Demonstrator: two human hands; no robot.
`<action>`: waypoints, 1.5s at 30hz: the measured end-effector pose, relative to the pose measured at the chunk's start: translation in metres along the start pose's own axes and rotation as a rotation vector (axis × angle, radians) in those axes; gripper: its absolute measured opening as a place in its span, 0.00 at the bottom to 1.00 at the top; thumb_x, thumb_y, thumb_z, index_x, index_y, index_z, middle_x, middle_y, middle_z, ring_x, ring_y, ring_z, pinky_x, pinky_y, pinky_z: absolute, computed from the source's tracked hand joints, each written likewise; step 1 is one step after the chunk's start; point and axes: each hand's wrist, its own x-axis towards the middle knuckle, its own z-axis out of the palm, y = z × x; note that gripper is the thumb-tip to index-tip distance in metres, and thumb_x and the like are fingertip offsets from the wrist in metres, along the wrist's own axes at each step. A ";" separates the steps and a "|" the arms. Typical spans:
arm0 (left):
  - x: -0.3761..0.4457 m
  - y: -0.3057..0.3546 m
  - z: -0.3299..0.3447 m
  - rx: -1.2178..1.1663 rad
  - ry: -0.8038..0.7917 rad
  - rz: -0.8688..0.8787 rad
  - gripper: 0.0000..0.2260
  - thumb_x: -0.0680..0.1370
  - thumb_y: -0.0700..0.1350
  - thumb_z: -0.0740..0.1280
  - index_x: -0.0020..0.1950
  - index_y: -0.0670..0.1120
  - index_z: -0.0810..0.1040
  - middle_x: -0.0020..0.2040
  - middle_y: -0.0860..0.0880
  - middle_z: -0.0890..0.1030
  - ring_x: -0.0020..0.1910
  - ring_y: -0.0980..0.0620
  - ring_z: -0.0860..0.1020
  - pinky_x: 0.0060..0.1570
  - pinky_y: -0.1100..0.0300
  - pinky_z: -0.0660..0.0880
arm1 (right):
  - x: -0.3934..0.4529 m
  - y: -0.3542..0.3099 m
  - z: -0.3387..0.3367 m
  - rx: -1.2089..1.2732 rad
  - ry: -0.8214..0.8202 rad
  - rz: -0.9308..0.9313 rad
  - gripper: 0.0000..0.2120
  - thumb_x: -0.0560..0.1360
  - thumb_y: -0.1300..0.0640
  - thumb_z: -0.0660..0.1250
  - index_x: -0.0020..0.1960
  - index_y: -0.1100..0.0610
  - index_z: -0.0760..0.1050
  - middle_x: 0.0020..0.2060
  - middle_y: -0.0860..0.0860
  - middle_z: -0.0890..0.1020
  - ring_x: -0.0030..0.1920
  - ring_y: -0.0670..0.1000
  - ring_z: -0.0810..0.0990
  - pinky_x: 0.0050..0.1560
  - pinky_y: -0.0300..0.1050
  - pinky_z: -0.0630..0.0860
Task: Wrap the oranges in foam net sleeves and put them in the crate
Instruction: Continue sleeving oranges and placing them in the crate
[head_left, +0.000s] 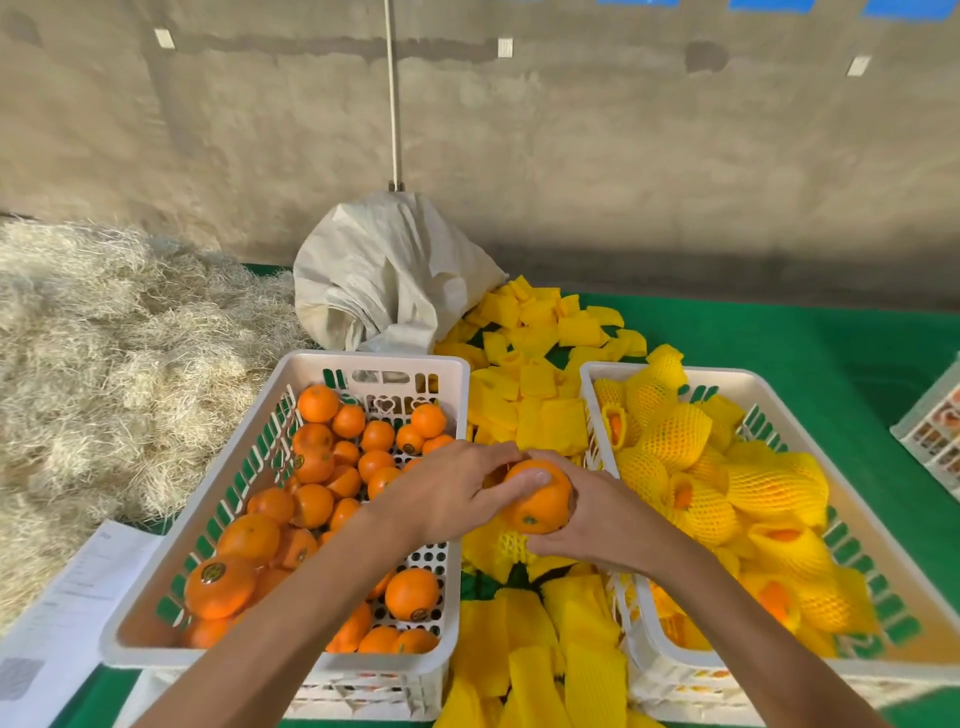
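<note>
One bare orange (537, 501) was found held between both hands over the gap that separates the two crates, above the loose yellow foam sleeves (540, 415) on the green counter (831, 332). We noted the left hand (447, 493) lying over the fruit from the left, its thumb curled across the top. The right hand (597, 512) cupped it from the right and below, fingers wrapped round the far side. Both sets of fingers were therefore grasping the orange; neither hand was released.

We observed a piece of foam net (511, 543) directly beneath the fruit, close against the right hand's lower fingers; whether those fingers pinched it we could not tell. The orange's stem end faced down and toward the camera, toward that net. In our judgement the next move turns on this relation: the net lay below the fruit and nearer the right hand, so the orange would need to go downward into the net's mouth.

Outward from there, we recorded the left crate (363, 364) holding unwrapped oranges (311, 462), touching one another in a loose heap. The right crate (727, 376) held wrapped oranges (675, 436) and stood just beside the right forearm, making that the nearer arm for delivery. Beyond, we logged a white sack (384, 270), a straw pile (104, 338) and a paper sheet (67, 613).
</note>
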 end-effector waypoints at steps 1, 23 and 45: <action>0.001 0.001 0.003 -0.078 0.003 -0.033 0.21 0.84 0.66 0.57 0.55 0.52 0.80 0.40 0.50 0.79 0.39 0.53 0.77 0.40 0.51 0.73 | 0.001 0.001 -0.002 -0.042 0.014 0.011 0.43 0.60 0.25 0.70 0.69 0.24 0.54 0.56 0.37 0.79 0.52 0.46 0.81 0.51 0.46 0.82; 0.018 0.035 0.055 -0.100 0.518 0.121 0.10 0.81 0.31 0.65 0.56 0.43 0.82 0.59 0.48 0.76 0.50 0.56 0.75 0.46 0.68 0.70 | -0.002 0.007 -0.015 -0.589 0.271 0.094 0.38 0.66 0.24 0.60 0.69 0.44 0.65 0.39 0.45 0.75 0.45 0.53 0.78 0.49 0.48 0.69; 0.035 0.012 0.054 -1.143 0.566 -0.358 0.10 0.84 0.46 0.67 0.65 0.49 0.82 0.61 0.51 0.85 0.64 0.52 0.81 0.67 0.57 0.74 | 0.000 0.031 0.034 0.506 0.344 0.112 0.14 0.82 0.46 0.64 0.64 0.33 0.67 0.44 0.46 0.85 0.39 0.48 0.86 0.38 0.45 0.82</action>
